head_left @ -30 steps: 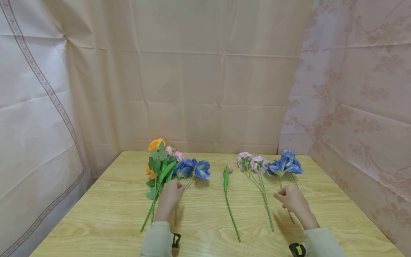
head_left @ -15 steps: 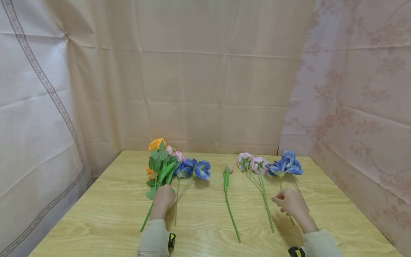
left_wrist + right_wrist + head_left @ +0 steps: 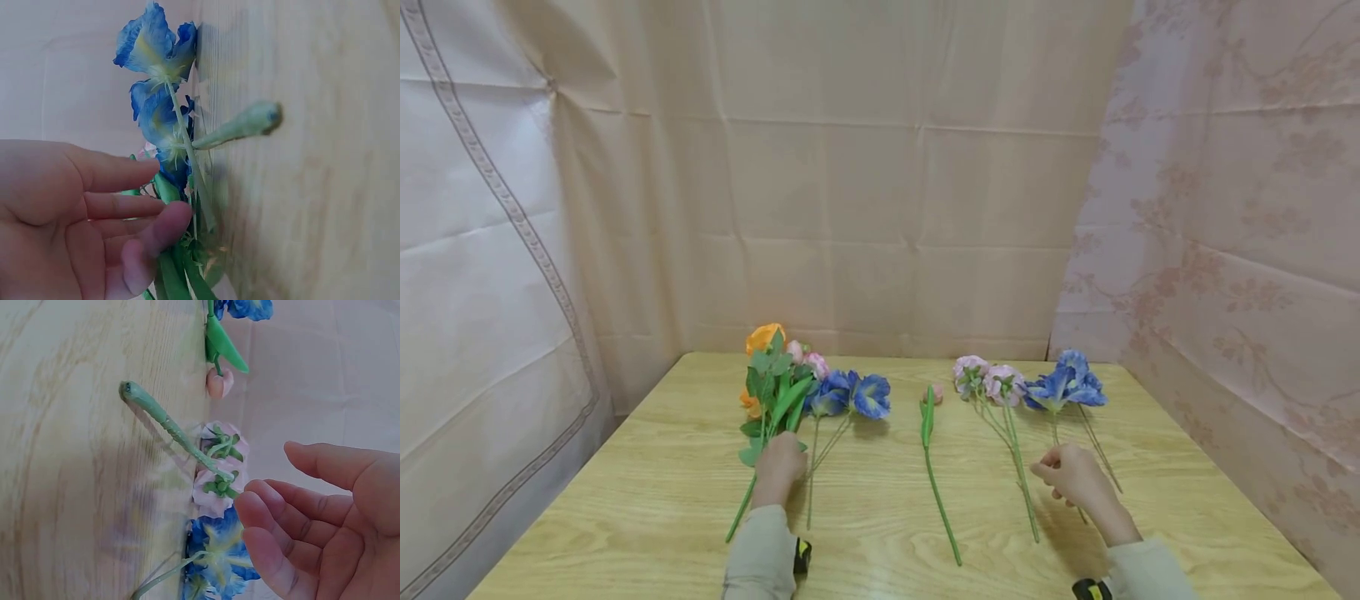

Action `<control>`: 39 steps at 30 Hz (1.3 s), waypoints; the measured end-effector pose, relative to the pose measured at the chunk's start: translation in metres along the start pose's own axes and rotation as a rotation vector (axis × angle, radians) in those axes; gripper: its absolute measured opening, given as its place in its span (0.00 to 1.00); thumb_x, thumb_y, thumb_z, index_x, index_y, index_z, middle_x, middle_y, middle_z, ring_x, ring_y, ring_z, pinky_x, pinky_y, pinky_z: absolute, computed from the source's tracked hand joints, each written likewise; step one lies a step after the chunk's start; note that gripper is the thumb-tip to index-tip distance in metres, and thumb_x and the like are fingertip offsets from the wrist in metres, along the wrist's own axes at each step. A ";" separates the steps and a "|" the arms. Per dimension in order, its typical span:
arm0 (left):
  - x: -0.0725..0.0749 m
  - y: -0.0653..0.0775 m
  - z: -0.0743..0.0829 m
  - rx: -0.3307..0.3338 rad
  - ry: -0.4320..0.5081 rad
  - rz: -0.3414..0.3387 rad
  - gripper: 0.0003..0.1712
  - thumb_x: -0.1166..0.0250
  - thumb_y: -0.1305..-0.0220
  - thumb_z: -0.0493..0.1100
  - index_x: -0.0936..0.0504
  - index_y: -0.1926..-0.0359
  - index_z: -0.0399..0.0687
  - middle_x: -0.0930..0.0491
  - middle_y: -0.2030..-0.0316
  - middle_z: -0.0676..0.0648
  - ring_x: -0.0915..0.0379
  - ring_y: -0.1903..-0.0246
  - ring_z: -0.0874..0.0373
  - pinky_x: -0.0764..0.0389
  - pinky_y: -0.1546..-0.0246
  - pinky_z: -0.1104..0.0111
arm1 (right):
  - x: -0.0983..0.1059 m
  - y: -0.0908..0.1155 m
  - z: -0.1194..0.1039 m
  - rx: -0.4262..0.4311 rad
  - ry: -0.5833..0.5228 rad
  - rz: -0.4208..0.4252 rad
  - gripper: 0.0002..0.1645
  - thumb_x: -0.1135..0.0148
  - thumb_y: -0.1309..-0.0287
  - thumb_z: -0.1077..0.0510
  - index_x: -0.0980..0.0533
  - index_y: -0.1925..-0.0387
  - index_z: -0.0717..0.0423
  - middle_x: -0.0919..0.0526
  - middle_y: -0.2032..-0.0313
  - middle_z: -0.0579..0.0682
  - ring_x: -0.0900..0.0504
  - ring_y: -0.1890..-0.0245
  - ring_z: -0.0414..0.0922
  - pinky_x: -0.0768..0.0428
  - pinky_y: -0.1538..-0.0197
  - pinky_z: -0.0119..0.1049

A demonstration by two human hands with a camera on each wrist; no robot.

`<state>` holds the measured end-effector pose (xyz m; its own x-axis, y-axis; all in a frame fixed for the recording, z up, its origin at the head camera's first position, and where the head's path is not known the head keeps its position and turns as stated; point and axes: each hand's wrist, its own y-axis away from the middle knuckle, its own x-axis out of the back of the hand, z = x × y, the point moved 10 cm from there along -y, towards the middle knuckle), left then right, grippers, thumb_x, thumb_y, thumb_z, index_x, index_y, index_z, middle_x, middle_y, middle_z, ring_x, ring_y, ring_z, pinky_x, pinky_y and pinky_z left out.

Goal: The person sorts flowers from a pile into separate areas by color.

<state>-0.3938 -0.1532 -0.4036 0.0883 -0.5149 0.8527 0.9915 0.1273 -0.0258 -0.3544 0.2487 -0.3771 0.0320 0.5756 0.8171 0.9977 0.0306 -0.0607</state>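
My left hand [image 3: 781, 468] hovers over the green stems of a flower bunch at the left, fingers loosely bent with nothing visible between them. That bunch has orange flowers [image 3: 765, 337], pink flowers [image 3: 817, 364] and green leaves [image 3: 790, 402]. Just right of it lie blue flowers [image 3: 871, 396], their thin stems beside the hand; the left wrist view shows these blue blooms [image 3: 153, 47] beyond the fingertips. My right hand [image 3: 1081, 479] hangs loosely curled, holding nothing, over the stems of blue flowers [image 3: 1063, 387]. Pale pink flowers [image 3: 1003, 385] lie to its left.
A single pink tulip [image 3: 928, 421] with a long green stem lies alone in mid-table. All the flowers rest on a wood-grain table [image 3: 880, 533]. Beige cloth [image 3: 880, 183] hangs behind, and patterned cloth [image 3: 1247, 275] stands on the right.
My left hand has moved left, off the blue flowers' stems and over the green stems. My right hand has shifted slightly left. The flowers look unmoved.
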 end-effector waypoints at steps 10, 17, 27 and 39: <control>0.009 -0.006 -0.008 0.058 0.024 0.077 0.08 0.48 0.44 0.28 0.28 0.78 0.38 0.27 0.79 0.43 0.32 0.77 0.52 0.32 0.81 0.61 | -0.002 -0.001 0.001 -0.005 -0.021 0.003 0.10 0.41 0.47 0.59 0.24 0.71 0.66 0.26 0.84 0.50 0.28 0.87 0.44 0.29 0.85 0.34; 0.011 -0.008 -0.006 0.014 0.058 0.120 0.13 0.45 0.48 0.28 0.34 0.86 0.41 0.30 0.84 0.44 0.35 0.82 0.54 0.36 0.84 0.65 | -0.006 -0.001 0.003 -0.016 -0.034 -0.012 0.11 0.41 0.46 0.60 0.25 0.70 0.67 0.26 0.82 0.50 0.28 0.87 0.43 0.29 0.85 0.34; 0.015 -0.002 -0.001 -0.061 0.187 0.174 0.22 0.50 0.48 0.27 0.46 0.90 0.50 0.50 0.90 0.53 0.54 0.89 0.61 0.47 0.88 0.72 | -0.011 0.000 0.002 -0.013 -0.057 -0.015 0.10 0.41 0.47 0.60 0.24 0.71 0.67 0.25 0.81 0.49 0.27 0.86 0.43 0.28 0.84 0.36; 0.021 -0.006 0.005 -0.076 0.169 0.263 0.13 0.44 0.44 0.30 0.28 0.84 0.35 0.29 0.84 0.42 0.36 0.86 0.54 0.32 0.84 0.65 | -0.015 0.001 0.002 -0.021 -0.062 -0.025 0.07 0.41 0.48 0.62 0.24 0.72 0.65 0.26 0.83 0.49 0.28 0.87 0.43 0.28 0.85 0.35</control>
<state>-0.3979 -0.1605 -0.3827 0.3508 -0.6074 0.7127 0.9363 0.2141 -0.2784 -0.3537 0.2417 -0.3911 0.0041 0.6247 0.7809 0.9992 0.0286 -0.0281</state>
